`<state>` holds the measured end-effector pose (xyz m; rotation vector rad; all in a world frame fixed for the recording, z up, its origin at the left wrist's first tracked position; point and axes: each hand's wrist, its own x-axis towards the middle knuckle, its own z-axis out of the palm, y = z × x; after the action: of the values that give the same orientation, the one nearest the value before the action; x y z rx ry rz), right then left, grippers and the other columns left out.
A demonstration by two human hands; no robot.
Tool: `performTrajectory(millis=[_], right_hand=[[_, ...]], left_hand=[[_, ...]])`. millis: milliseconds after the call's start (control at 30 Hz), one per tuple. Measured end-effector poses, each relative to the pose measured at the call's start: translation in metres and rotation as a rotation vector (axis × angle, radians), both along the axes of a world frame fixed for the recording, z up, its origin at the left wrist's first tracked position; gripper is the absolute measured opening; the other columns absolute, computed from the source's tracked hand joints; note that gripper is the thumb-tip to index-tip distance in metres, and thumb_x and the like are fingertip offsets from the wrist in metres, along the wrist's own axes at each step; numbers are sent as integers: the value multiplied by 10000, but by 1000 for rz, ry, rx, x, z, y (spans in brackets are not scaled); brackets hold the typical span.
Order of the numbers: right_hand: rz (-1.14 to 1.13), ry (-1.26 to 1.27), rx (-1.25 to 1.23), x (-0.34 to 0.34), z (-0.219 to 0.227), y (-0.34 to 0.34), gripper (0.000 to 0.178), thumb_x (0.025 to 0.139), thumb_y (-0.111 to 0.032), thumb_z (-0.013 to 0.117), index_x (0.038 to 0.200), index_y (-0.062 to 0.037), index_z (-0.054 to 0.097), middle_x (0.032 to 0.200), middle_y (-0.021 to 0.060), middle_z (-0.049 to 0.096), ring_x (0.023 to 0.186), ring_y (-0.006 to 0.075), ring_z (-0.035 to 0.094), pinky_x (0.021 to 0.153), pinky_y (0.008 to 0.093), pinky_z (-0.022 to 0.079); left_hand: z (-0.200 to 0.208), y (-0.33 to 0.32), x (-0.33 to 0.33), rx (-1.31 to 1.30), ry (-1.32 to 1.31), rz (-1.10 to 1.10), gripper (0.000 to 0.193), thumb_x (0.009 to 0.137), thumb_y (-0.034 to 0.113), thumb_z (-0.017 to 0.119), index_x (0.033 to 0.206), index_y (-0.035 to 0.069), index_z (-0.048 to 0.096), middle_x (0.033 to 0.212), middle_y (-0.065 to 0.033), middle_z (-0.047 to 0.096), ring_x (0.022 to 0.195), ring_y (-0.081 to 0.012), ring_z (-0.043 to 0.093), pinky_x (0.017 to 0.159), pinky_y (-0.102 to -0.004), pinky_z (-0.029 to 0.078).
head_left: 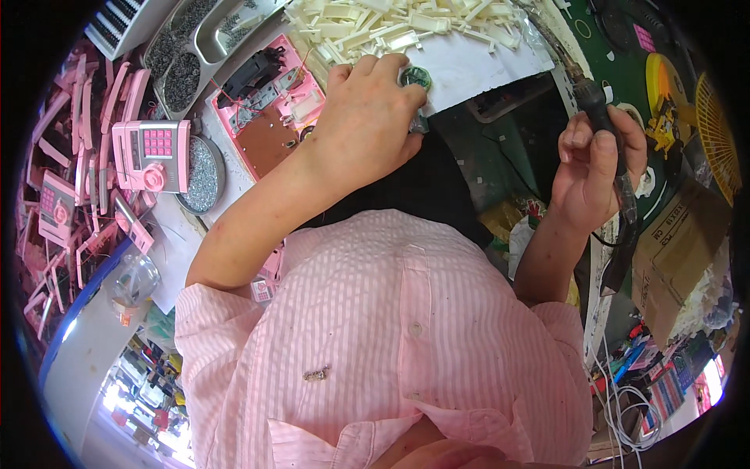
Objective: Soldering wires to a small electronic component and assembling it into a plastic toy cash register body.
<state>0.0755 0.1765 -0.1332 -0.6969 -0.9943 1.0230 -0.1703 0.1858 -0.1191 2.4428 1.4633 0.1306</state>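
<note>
My right hand [598,168] is closed around the dark handle of a soldering iron [594,98]. The iron's metal shaft points up and to the left, and its thick cord end hangs below my hand. At the top middle, my left hand [371,117] is curled with its fingers closed around a small round green part [416,76]. My palm and fingers hide much of that part. Below and left of this hand lies an open pink housing [262,141] with a black piece, thin red wires and a brown board inside. My left forearm crosses in front of it.
Cream plastic pieces [391,23] lie heaped at the back beside white paper [476,70]. Metal trays [215,39] and a round dish [209,176] hold small screws. Pink parts [78,148] pile up on the left. A yellow fan-like grille [715,133] and a cardboard box [676,250] stand right.
</note>
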Motion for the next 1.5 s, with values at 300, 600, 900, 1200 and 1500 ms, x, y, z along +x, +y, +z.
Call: performTrajectory(millis=[300, 600, 900, 1200, 1500], right_hand=[[-14, -4, -17, -1, -2, 0, 310, 911, -53, 636, 1176, 73, 537, 797, 138, 611, 659, 153, 560, 523, 235, 432], [-8, 1, 1, 0, -4, -1, 295, 908, -46, 632, 1158, 79, 540, 787, 138, 606, 640, 146, 550, 522, 231, 427], [30, -184, -77, -7, 7, -26, 223, 869, -65, 645, 1006, 76, 540, 745, 112, 574, 530, 85, 477, 476, 202, 362], [263, -222, -59, -29, 23, -34, 199, 863, -69, 678, 939, 58, 544, 668, 70, 530, 514, 74, 433, 459, 211, 289], [262, -313, -84, -48, 24, -41, 219, 845, -93, 717, 901, 60, 571, 664, 43, 515, 565, 77, 399, 513, 230, 252]], left_hand=[[-4, 6, -5, 52, -41, -125, 325, 669, 205, 789, 958, 74, 718, 1241, -75, 555, 1152, -268, 502, 968, -482, 389], [-3, -1, -6, 63, -145, -70, 359, 676, 193, 790, 1002, 72, 699, 1293, -89, 535, 1176, -276, 496, 960, -489, 388], [4, -50, -37, -338, -900, 360, 405, 832, -44, 692, 1220, -19, 581, 1166, -88, 641, 1002, -129, 622, 821, -246, 503], [-10, -72, -37, -226, -1141, 439, 388, 810, -68, 680, 1185, -35, 585, 966, -80, 675, 786, -113, 672, 745, -238, 553], [-20, -78, -45, -108, -1100, 423, 414, 765, -48, 713, 1165, -26, 608, 1004, -104, 680, 790, -153, 691, 714, -262, 574]])
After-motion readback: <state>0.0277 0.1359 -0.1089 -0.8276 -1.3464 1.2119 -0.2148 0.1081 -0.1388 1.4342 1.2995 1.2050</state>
